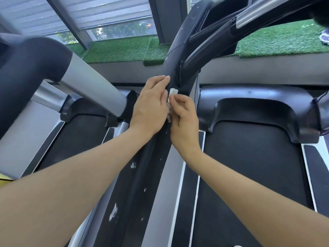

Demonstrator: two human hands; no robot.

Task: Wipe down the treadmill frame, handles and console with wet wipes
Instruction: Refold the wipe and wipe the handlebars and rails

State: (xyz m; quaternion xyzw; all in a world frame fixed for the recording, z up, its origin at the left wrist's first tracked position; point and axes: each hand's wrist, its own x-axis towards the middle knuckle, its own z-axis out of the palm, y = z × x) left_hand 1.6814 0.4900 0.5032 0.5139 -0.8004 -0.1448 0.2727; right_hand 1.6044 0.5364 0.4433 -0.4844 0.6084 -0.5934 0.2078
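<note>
A black treadmill upright [153, 157] runs from the bottom centre up to the console [211, 16] at the top. Its surface has white scuffs and flecks. My left hand [151, 104] lies flat against the left side of the upright, fingers straight. My right hand [185, 120] pinches a small crumpled white wet wipe [173, 91] and presses it on the upright, just below the joint where a black handle arm [204, 49] branches off. Most of the wipe is hidden between my two hands.
A neighbouring treadmill's grey and black handle [85, 79] slants across the left. The right treadmill's belt [249, 166] and black motor cover [258, 107] lie to the right. Green artificial turf [277, 40] and a window with blinds [106, 13] are behind. A shoe [324, 37] shows at far right.
</note>
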